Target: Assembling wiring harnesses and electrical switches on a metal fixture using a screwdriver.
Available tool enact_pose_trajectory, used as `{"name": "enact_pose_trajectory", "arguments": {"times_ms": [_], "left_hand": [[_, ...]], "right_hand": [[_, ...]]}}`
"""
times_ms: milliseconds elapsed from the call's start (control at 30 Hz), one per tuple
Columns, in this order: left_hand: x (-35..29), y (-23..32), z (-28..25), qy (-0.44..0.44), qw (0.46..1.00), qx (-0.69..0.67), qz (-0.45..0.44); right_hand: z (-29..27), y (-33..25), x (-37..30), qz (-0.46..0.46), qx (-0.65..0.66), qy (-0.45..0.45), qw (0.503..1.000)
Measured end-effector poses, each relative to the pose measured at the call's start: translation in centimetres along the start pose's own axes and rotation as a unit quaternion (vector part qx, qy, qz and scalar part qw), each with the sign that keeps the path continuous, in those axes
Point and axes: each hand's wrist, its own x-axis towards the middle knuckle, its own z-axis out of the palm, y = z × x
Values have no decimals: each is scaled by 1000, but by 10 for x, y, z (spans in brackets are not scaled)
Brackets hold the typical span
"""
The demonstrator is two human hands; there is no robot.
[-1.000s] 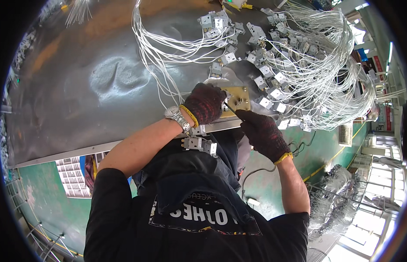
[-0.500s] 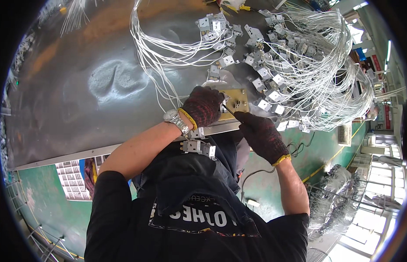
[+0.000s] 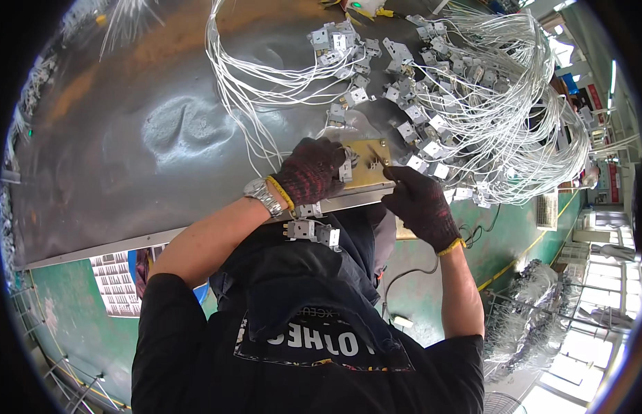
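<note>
My left hand (image 3: 313,169), in a dark red-and-black knit glove, is closed on a small grey switch block (image 3: 346,170) at the left side of a brass-coloured plate (image 3: 366,178). My right hand (image 3: 419,207), gloved alike, grips a thin dark hand tool (image 3: 378,156); its exact kind does not show. The tool points up and left over the plate, apart from the block. Small pins (image 3: 373,165) stand on the plate. Below my left wrist, more grey blocks (image 3: 302,230) on white wires hang over the table edge.
A large heap of white wires (image 3: 500,117) with grey blocks covers the table's right side. Another bundle of white wires (image 3: 231,76) runs to a cluster of blocks (image 3: 335,41) at the back. The metal table's front edge (image 3: 128,243) lies before me.
My right hand has moved slightly right, drawing the tool away from the block. My left hand has shifted a little left with the block, which now shows more fully.
</note>
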Motion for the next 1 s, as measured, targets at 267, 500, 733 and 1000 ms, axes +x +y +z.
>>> {"name": "enact_pose_trajectory", "arguments": {"times_ms": [267,500,733,1000], "left_hand": [[-5,16,-77,-331,927,-116,-136],[-26,19,-71,-287,943,138,-92],[-42,-12,-54,-179,935,147,-267],[-42,-11,-41,-148,953,124,-233]], "right_hand": [[54,32,76,-15,23,46,999],[86,33,148,-12,-77,48,996],[68,7,138,16,4,-157,987],[81,18,89,64,342,-49,936]]}}
